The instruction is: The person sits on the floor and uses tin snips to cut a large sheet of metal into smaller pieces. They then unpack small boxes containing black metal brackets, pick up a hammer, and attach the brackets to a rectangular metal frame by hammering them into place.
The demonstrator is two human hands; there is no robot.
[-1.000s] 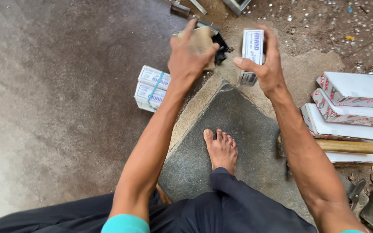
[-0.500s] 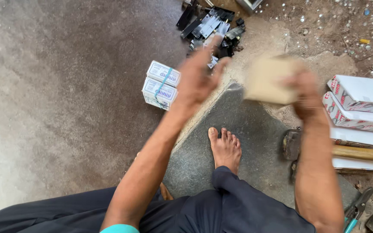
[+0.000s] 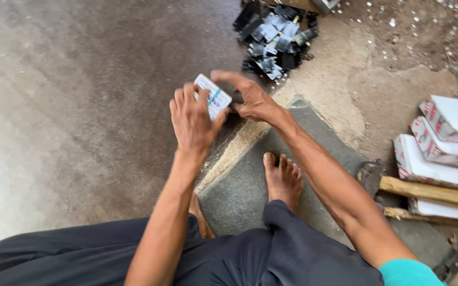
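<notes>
My left hand (image 3: pixel 193 121) is closed around a small white box with blue print (image 3: pixel 212 98), held a little above the concrete floor. My right hand (image 3: pixel 250 99) reaches across from the right with its fingers spread, its fingertips at the box's right side. Whether it grips the box I cannot tell. Any other small boxes on the floor are hidden behind my hands. My bare foot (image 3: pixel 283 180) rests on a dark grey mat (image 3: pixel 239 196) below the hands.
A heap of small black and silver parts (image 3: pixel 276 36) lies at the top. Several white boxes with red print (image 3: pixel 443 143) are stacked at the right. A hammer with a wooden handle (image 3: pixel 425 191) lies in front of them.
My right hand held a tan block at the right half a second ago; it has swung left, without it, to the white box. My left hand has taken up that box.
</notes>
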